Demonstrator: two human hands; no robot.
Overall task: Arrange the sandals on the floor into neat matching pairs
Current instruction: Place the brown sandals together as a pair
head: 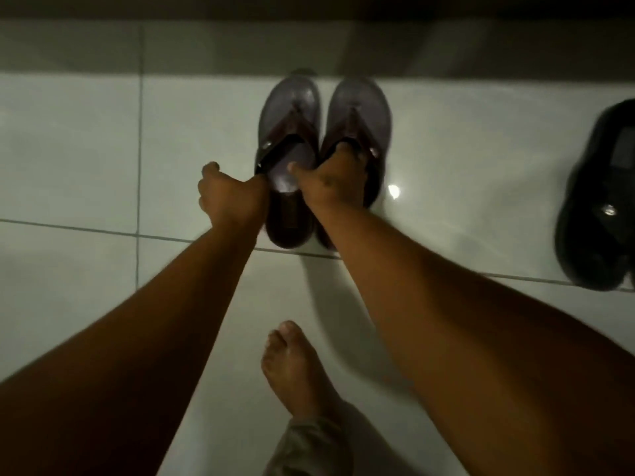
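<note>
Two brown thong sandals lie side by side on the pale tiled floor, toes pointing away from me toward the wall. My left hand grips the outer left edge of the left brown sandal near its strap. My right hand has its fingers tucked under the strap of the right brown sandal, thumb resting between the two. The heels of both sandals are partly hidden by my forearms. A black sandal lies apart at the right edge of the view, partly cut off.
The white tiled floor meets a low wall base just beyond the sandals' toes. My bare foot and a trouser cuff stand on the tile below my arms. The light is dim.
</note>
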